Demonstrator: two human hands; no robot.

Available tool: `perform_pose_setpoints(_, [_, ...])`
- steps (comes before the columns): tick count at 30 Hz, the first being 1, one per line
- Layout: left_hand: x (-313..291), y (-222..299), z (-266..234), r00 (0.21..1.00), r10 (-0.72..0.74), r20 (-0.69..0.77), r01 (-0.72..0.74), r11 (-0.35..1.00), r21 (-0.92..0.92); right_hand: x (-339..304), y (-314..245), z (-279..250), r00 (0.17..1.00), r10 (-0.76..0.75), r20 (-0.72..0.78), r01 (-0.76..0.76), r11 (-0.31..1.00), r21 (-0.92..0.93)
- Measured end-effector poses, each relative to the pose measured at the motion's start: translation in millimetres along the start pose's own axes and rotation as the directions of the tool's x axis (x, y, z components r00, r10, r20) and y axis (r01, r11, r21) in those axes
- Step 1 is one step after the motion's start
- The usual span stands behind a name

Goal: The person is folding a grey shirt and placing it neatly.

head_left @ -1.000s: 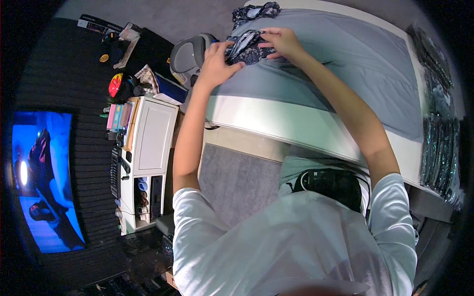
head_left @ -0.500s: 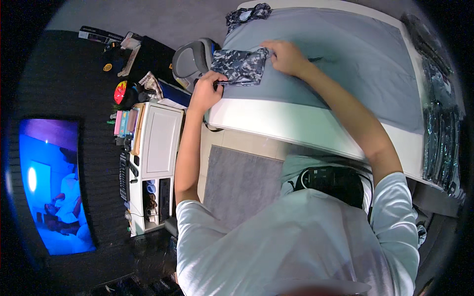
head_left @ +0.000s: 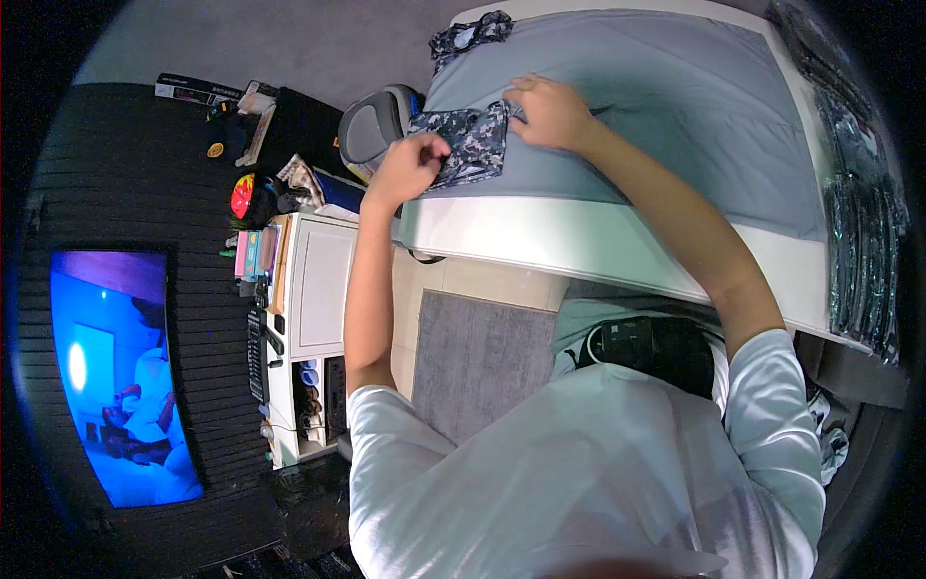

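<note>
A folded grey-blue camouflage garment (head_left: 477, 145) lies at the left end of the grey cloth (head_left: 675, 145) spread over a white table. Over its near left part is my left hand (head_left: 405, 172), with fingers loosely bent and a gap at the thumb. My right hand (head_left: 552, 114) rests at the garment's right edge. Its fingers stretch toward the far corner and the thumb is held apart. Whether the fingertips touch the fabric is hard to see. A second camouflage piece (head_left: 473, 37) with a pale patch lies bunched at the table's far left corner.
Along the right table edge lies a row of dark plastic-wrapped packages (head_left: 863, 261). Left of the table stand a grey chair (head_left: 371, 135) and a white cabinet (head_left: 323, 285) with books on it. A lit screen (head_left: 125, 376) hangs farther left. A grey mat (head_left: 482, 357) covers floor nearby.
My left hand has shifted from the garment's near left edge to farther over it, and its fingers have loosened. My right fingers have straightened from a pinch at the far right corner.
</note>
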State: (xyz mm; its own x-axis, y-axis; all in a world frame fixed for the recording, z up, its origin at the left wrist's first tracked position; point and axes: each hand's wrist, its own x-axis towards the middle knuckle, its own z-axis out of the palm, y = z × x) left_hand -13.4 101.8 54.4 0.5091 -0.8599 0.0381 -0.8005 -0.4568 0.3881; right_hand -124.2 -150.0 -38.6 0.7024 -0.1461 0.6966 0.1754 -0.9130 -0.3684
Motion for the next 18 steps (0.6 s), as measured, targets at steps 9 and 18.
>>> perform_pose_setpoints(9, [73.4, -72.5, 38.3, 0.933, 0.054, -0.355, 0.023, 0.977, 0.210, 22.3, -7.8, 3.2, 0.996, 0.085, 0.040, -0.087, 0.996, 0.036])
perform_pose_setpoints(18, [78.8, -64.9, 62.3, 0.829, -0.052, -0.557, 0.174, 0.970, 0.168, 18.6, 12.0, 15.4, 0.986, -0.168, 0.018, 0.165, 0.982, 0.090])
